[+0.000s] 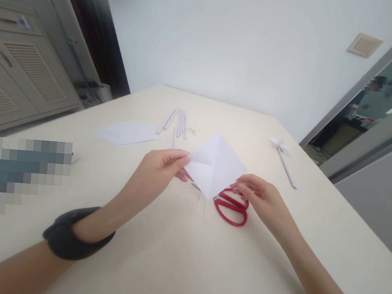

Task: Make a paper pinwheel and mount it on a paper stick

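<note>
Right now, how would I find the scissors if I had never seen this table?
Start at the big cream table and look to its middle, where two hands hold a creased white paper square. Just under that paper's lower corner, beside the right hand, lie the scissors. Their red loop handles are the only bright colour among all the white papers and rolled paper sticks.
</note>
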